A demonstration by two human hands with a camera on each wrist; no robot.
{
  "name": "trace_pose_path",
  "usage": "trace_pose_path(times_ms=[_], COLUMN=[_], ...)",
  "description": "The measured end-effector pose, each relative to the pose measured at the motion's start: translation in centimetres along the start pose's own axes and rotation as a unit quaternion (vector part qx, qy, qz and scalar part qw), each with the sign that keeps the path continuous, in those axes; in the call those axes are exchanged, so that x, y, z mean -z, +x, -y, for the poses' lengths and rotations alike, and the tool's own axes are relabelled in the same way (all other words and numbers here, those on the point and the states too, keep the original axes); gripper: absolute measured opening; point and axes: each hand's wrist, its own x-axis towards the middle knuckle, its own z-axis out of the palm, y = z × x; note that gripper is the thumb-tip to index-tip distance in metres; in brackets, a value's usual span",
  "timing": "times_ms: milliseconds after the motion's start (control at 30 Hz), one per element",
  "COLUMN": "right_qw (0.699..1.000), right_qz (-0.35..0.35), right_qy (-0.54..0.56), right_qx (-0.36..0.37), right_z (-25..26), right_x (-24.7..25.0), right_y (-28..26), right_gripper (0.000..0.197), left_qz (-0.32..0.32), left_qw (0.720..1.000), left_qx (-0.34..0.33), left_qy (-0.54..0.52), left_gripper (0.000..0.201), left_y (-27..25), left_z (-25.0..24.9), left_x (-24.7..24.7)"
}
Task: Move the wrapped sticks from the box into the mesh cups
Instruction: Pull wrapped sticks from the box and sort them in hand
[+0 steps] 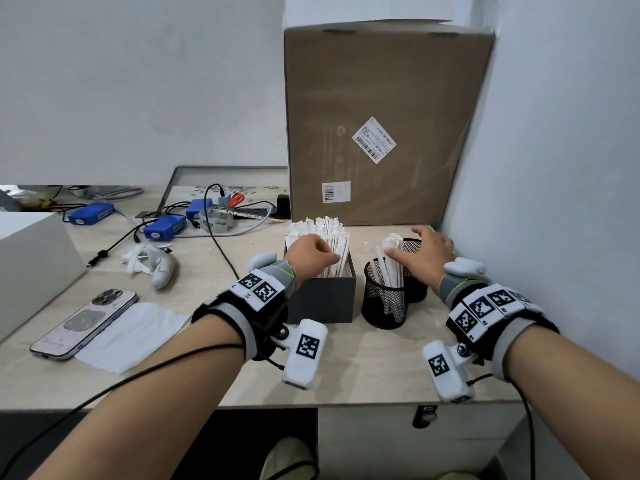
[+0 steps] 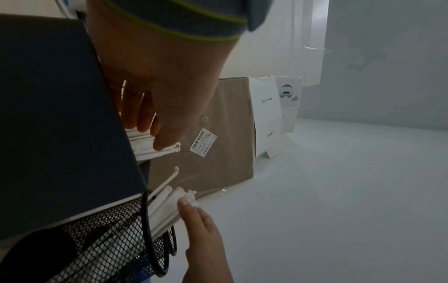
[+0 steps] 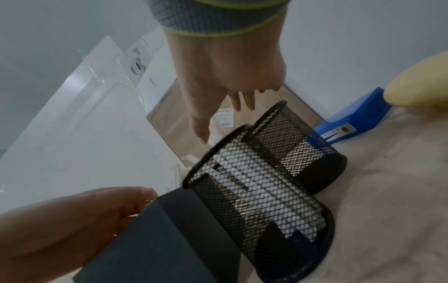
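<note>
The left hand (image 1: pixel 313 252) pinches wrapped sticks (image 1: pixel 332 233) in the dark box (image 1: pixel 325 296); the right hand (image 1: pixel 427 252) lies flat on sticks in the near mesh cup (image 1: pixel 384 299). Beyond both hands, the cardboard box's (image 1: pixel 384 123) barcode labels are unreadable.

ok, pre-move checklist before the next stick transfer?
1. Left hand grips sticks in the box: ok, fingers curled on their tops.
2. Box has sticks left: ok.
3. Near cup upright, with room: ok, partly filled.
4. Far cup upright: ok; fill level cannot tell.
5. Right hand clear of the cups: not ok, flat fingers rest on the near cup's sticks.
6. Number of sticks in the left grip: cannot tell.
</note>
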Motion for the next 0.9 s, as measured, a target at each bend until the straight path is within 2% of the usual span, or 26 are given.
trace_pose_path(times_ms=[100, 200, 267, 400, 500, 600, 633, 700, 900], right_qw=[0.999, 0.988, 0.986, 0.991, 0.984, 0.979, 0.979, 0.979, 0.979], right_qz=[-0.046, -0.113, -0.068, 0.032, 0.078, 0.112, 0.117, 0.125, 0.158], right_qy=[0.004, 0.055, 0.088, -0.038, -0.11, -0.128, -0.128, -0.127, -0.11], right_qx=[0.02, 0.091, 0.123, 0.121, 0.116, 0.111, 0.109, 0.102, 0.063], right_z=[0.8, 2.5, 4.2, 6.3, 6.6, 6.6, 6.6, 6.5, 6.6], right_x=[0.5, 0.9, 0.7, -1.2, -2.2, -3.0, -3.2, -3.6, -3.9], right_y=[-0.3, -0.8, -1.5, -2.4, -2.6, -2.5, -2.6, -2.5, -2.2], right_gripper=[0.069, 0.036, 0.016, 0.015, 0.019, 0.025, 0.025, 0.026, 0.026], left_qz=[-0.009, -0.007, -0.008, -0.015, -0.009, -0.006, -0.007, -0.003, 0.005], left_qw=[0.999, 0.998, 0.995, 0.989, 0.983, 0.983, 0.983, 0.982, 0.988], left_qx=[0.029, 0.036, 0.043, 0.058, 0.062, 0.065, 0.068, 0.075, 0.067], left_qy=[0.013, 0.055, 0.086, 0.136, 0.17, 0.171, 0.168, 0.174, 0.139], left_gripper=[0.027, 0.05, 0.064, 0.081, 0.072, 0.034, 0.032, 0.042, 0.042], left_y=[0.2, 0.3, 0.7, 1.3, 1.4, 1.7, 1.7, 1.7, 2.1], left_z=[0.3, 0.1, -0.1, -0.6, -0.7, -0.5, -0.4, -0.3, 0.5], left_x=[-0.1, -0.3, -0.9, -1.6, -1.7, -1.6, -1.6, -1.6, -1.2])
